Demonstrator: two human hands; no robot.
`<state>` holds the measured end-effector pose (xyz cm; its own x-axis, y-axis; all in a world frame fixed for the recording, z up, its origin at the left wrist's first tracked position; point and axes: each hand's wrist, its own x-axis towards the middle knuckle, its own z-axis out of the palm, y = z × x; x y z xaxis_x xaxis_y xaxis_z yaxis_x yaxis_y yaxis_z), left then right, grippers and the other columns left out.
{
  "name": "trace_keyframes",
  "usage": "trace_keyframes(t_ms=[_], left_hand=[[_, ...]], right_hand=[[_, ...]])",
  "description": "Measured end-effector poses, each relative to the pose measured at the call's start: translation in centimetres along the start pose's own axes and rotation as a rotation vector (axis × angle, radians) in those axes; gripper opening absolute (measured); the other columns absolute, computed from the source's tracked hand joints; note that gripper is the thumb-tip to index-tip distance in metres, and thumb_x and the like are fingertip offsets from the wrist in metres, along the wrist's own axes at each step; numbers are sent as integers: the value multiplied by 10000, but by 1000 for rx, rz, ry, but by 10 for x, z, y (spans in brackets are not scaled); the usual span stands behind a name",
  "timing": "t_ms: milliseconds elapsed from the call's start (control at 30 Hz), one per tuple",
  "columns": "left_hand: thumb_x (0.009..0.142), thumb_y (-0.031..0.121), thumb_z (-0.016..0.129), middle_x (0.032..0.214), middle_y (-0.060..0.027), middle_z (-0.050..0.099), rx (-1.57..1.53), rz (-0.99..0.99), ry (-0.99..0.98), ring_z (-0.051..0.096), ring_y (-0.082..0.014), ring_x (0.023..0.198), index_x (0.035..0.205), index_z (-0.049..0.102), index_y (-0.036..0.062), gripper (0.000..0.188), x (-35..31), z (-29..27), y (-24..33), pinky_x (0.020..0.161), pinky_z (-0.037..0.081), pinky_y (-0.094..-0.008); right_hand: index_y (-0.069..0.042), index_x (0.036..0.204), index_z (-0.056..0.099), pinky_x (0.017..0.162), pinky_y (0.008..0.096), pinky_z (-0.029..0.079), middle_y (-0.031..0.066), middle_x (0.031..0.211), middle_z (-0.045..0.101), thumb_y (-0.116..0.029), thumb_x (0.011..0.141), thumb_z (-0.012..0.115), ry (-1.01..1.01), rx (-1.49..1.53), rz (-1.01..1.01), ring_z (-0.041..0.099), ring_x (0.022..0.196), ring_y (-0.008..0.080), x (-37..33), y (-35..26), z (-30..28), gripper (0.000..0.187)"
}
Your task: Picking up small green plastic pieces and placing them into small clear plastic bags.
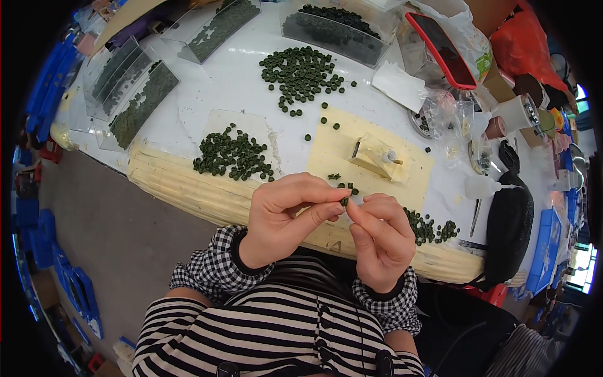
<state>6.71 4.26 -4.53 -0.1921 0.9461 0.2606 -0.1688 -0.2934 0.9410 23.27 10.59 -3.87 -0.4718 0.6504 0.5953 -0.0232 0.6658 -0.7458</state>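
Note:
Above the table's near edge, my two hands meet at the fingertips. My left hand (282, 217) pinches a small dark green round piece (344, 202) between thumb and index finger. My right hand (384, 235) is closed, its index fingertip pressed against the same piece; its thumb is curled below. Just beyond the fingertips, several loose green pieces (355, 191) lie on a pale yellow sheet (414, 179). A heap of green pieces (232, 154) sits left of my left hand. Another small heap (433, 227) is beside my right hand.
A yellowish block with a white-tipped peg (377, 157) stands on the sheet. Farther back lie a large pile of round pieces (298, 72) and clear bins (330, 38). A red-cased phone (443, 50), a white squeeze bottle (483, 187) and a black pouch (510, 220) are at right.

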Motion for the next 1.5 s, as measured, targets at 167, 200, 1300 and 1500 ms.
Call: trace_keyframes(t_ms=[167, 200, 1300, 1500], left_hand=[[903, -50, 637, 989, -115, 672, -115, -61, -26, 665, -137, 857, 1127, 681, -32, 229, 1, -2, -1, 756, 551, -234], [912, -39, 630, 1009, -119, 674, -172, -111, -24, 667, -136, 862, 1128, 679, -32, 221, 2, -2, -2, 762, 554, -237], [986, 59, 562, 1096, -134, 677, -835, -487, -31, 653, -145, 940, 1222, 616, -13, 253, 0, -1, -12, 836, 555, -245], [983, 61, 567, 1097, -133, 679, -849, -464, -39, 657, -143, 931, 1218, 622, -7, 251, -1, -2, -15, 833, 557, -247]], right_hand=[[-31, 1100, 726, 758, 357, 471, 76, 896, 644, 34, 774, 729, -3, -16, -13, 584, 775, 216, 1, -2, -4, 333], [-27, 1100, 724, 755, 350, 471, 84, 898, 640, 34, 773, 729, 14, -63, 4, 583, 774, 218, 3, -3, -7, 333], [31, 1014, 518, 789, 306, 541, 147, 958, 606, -115, 1021, 488, 80, 96, 137, 684, 839, 218, 29, -12, -5, 149], [29, 1012, 519, 789, 307, 542, 146, 957, 607, -107, 1020, 487, 81, 112, 130, 684, 835, 221, 30, -12, -4, 140]])
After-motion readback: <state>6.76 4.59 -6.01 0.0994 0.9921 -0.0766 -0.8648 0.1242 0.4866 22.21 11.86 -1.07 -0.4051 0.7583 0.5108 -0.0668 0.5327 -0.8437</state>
